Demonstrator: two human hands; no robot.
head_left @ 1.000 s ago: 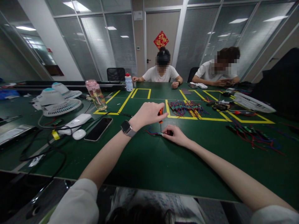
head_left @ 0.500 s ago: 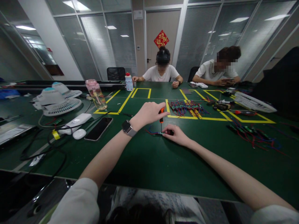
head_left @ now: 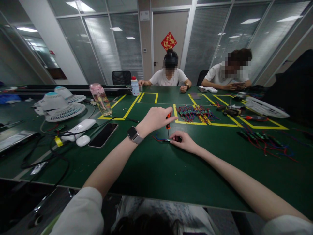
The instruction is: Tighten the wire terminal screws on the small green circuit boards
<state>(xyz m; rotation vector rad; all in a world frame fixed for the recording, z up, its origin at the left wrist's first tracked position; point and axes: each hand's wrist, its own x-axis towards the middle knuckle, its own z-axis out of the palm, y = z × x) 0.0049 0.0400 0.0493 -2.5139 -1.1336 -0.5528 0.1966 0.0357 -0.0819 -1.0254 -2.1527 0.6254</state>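
My left hand, with a watch on its wrist, is closed around the orange and black handle of a screwdriver. The screwdriver stands upright, its shaft pointing down at a small green circuit board on the table. Red and blue wires run out from the board's left end. My right hand rests on the table and pinches the board's right end between its fingers. The exact spot that the tip touches is too small to make out.
Beyond my hands lies a pile of wired circuit boards; more boards lie at the right. A phone, a white case, a bottle, fans and black cables occupy the left. Two people sit across the table.
The screwdriver handle has turned slightly in my left hand and its shaft leans a little differently. My right hand and the board stay in place.
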